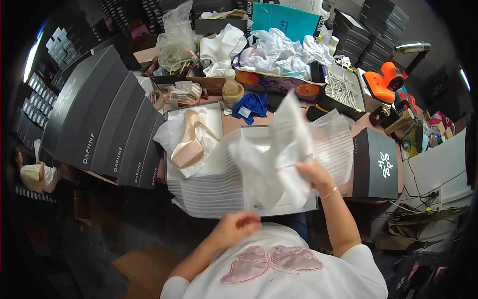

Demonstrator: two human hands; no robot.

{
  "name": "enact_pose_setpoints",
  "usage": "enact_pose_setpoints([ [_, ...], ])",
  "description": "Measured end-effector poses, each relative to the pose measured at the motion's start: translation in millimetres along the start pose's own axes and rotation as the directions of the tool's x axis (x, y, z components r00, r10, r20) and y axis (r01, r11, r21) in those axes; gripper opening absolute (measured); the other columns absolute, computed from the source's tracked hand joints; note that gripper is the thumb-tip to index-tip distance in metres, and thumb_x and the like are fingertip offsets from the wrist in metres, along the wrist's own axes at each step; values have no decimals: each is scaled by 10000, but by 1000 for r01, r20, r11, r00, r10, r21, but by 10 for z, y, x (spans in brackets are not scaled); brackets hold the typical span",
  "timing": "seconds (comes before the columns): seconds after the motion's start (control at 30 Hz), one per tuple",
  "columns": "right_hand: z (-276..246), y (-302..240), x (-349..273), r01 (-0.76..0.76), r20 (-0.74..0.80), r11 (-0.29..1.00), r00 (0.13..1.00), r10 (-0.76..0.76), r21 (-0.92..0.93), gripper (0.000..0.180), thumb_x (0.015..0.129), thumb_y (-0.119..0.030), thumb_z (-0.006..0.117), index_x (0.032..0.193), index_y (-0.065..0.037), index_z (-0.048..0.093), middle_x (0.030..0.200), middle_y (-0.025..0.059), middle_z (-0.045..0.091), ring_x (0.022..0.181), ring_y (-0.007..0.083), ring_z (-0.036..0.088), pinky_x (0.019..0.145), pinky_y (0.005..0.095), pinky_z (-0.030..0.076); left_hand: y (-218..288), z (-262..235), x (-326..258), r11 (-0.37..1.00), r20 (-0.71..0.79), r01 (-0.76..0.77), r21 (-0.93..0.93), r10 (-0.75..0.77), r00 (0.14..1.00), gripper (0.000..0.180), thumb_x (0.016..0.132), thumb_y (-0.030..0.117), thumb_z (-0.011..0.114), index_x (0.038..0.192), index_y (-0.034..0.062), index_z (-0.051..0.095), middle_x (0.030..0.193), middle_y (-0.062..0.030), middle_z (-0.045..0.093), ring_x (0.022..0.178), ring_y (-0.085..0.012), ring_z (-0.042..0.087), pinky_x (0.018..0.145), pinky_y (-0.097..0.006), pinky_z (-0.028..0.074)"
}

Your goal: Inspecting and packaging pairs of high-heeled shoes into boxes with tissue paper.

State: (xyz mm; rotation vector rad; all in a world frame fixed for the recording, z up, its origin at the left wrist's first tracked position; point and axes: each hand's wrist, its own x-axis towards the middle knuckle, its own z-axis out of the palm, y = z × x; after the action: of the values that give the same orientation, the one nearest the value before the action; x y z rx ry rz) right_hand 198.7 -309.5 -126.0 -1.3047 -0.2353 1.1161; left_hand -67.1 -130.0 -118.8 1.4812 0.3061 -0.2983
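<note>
A crumpled sheet of white tissue paper (291, 149), blurred by motion, hangs from my right hand (316, 177), whose fingers pinch its edge. My left hand (238, 226) is near the front of the table with its fingers curled; whether anything is in them is hidden. Left of the paper, a beige high-heeled shoe (188, 153) lies on white tissue in an open shoebox (217, 113). Ribbed translucent packing sheets (206, 187) spread along the table's front edge, and another ribbed sheet (334, 144) shows behind my right hand.
Stacked dark shoeboxes (94, 119) rise at the left; a dark box (377, 164) stands at the right. Behind are a bottle (230, 87), a blue cloth (250, 107), a carton of crumpled paper (276, 50), a box of white sticks (342, 88) and an orange tool (381, 85).
</note>
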Motion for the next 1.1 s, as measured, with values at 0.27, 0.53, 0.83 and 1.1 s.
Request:
enact_pose_setpoints([
  [0.27,35,898,569,190,206,427,979,-8,-884,1033,751,-405,718,1491,-1,121,1134,332,580,1042,430,583,919,413,448,-920,0,-36,618,-564,-371,-693,-143,813,456,952,165,578,1359,36,417,1251,-124,537,1090,-203,551,891,-321,470],
  [0.53,90,1506,796,363,318,223,924,-213,-905,803,791,-390,674,1411,-11,334,1226,272,537,1133,372,540,963,394,433,-53,129,990,401,106,-388,830,570,815,412,886,316,638,1188,46,563,1156,-143,585,1121,-338,534,981,-433,386],
  [0.83,86,140,-477,448,-301,748,718,-627,-490,312,906,-86,552,1194,34,559,1138,176,605,1058,303,595,921,352,462,379,-122,1644,252,274,-363,897,329,904,397,859,384,591,1101,76,658,1160,-119,617,1107,-306,548,1063,-523,291],
  [1.1,393,-239,-793,607,-26,468,593,-805,-642,325,872,-6,551,1196,17,561,1153,160,603,1042,270,603,920,338,464,195,112,2326,7,170,-170,985,-59,984,326,817,347,653,1002,88,721,976,-119,688,1096,-330,565,1089,-628,168],
])
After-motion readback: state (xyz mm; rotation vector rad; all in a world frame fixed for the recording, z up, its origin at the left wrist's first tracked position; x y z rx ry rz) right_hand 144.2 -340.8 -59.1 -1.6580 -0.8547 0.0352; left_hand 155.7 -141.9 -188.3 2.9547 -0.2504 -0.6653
